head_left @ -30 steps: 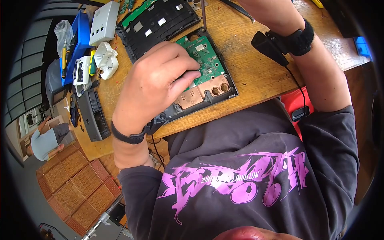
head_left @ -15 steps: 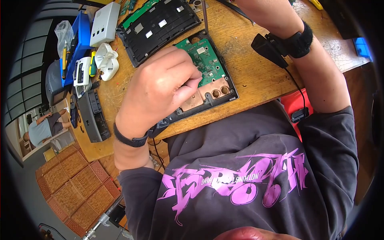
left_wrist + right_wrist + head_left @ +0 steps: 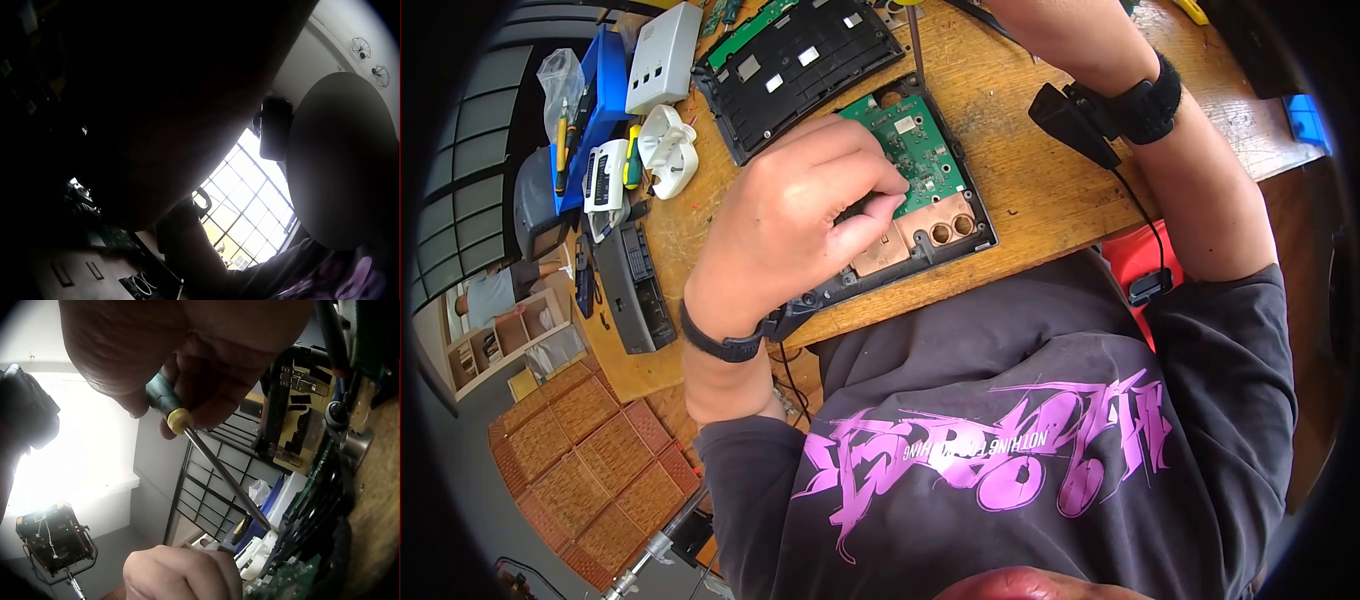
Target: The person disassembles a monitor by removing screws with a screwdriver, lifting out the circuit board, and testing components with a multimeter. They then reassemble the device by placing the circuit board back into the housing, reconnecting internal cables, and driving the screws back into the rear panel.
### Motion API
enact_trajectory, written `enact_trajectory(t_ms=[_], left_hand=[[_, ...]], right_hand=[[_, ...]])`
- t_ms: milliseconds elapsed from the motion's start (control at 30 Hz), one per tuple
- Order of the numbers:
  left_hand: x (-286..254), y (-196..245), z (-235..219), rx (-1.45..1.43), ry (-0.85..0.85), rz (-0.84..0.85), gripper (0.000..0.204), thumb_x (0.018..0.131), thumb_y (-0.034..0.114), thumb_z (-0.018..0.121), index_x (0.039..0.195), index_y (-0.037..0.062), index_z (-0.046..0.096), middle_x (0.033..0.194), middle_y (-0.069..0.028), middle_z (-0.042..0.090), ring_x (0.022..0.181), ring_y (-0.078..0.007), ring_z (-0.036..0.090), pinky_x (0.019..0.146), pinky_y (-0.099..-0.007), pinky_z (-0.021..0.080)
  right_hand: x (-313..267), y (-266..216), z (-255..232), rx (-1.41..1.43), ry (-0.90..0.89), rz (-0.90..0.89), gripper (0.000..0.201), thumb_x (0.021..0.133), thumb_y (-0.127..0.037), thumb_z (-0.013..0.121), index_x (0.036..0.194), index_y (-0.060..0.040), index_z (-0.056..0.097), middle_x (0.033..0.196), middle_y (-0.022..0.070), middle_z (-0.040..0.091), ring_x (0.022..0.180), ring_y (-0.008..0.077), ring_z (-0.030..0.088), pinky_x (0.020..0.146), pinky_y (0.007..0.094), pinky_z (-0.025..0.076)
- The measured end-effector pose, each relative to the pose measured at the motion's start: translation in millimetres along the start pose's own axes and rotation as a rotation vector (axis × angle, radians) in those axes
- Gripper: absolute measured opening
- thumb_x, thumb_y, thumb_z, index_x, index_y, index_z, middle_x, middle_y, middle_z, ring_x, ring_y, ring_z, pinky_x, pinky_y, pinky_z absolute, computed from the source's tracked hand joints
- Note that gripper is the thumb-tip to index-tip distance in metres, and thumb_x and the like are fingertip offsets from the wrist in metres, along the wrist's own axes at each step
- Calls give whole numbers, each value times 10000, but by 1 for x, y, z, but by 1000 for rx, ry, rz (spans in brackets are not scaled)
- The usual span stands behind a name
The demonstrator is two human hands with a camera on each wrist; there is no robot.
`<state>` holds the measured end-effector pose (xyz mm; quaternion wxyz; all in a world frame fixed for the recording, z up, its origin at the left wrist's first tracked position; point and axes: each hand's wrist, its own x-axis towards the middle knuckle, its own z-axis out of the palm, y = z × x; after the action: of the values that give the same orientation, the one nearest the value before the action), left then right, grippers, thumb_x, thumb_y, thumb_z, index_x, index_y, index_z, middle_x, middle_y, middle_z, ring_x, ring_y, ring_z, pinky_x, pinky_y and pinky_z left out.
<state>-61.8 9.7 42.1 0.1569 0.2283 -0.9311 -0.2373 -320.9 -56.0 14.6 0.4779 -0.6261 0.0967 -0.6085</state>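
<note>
In the right wrist view, my right hand grips a screwdriver by its green handle with a yellow collar. Its shaft comes down in the head view to the far corner of an open black housing. Inside the housing lie a green circuit board and a copper-coloured plate. My left hand rests over the left part of the board, fingers curled, thumb and index tips close together near the board's middle. I cannot tell whether they pinch anything.
A black cover lies just beyond the housing. To the left are a blue tray, a white box, a white plastic part, a green-and-yellow screwdriver and a long black part. The wooden table's near edge is close by.
The housing has shifted slightly to the right. The screwdriver's yellow collar now shows at the top of the head view. The left hand stays over the board; a person in the background has moved.
</note>
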Motion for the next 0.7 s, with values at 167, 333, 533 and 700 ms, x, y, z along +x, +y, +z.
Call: enact_trajectory(t_ms=[167,333,533,700], left_hand=[[-1,-4,1,-42,-12,-20,173,831,-78,835,986,-13,790,952,-116,732,868,-251,734,730,-352,574],[-2,-5,2,-112,-39,-91,148,855,-67,834,983,-15,782,974,-98,736,837,-197,719,711,-318,566],[-2,-5,4,-164,-45,-151,130,882,-43,840,991,-15,774,980,-88,737,823,-178,707,702,-303,541],[-4,-7,4,-172,-49,-161,130,893,-34,844,1001,-15,775,987,-85,741,823,-173,705,713,-303,533]], right_hand=[[-1,-11,5,-72,29,113,275,1110,-250,806,1213,3,779,1022,50,829,949,109,788,865,259,641],[-1,-10,4,-80,19,117,269,1116,-236,795,1222,11,774,1027,46,826,952,113,788,878,262,644],[-1,-9,4,-59,0,89,277,1118,-233,792,1233,18,767,1059,53,821,968,122,789,887,266,646],[-2,-7,4,-41,-10,91,285,1115,-234,797,1233,23,766,1067,60,824,975,126,792,889,268,648]])
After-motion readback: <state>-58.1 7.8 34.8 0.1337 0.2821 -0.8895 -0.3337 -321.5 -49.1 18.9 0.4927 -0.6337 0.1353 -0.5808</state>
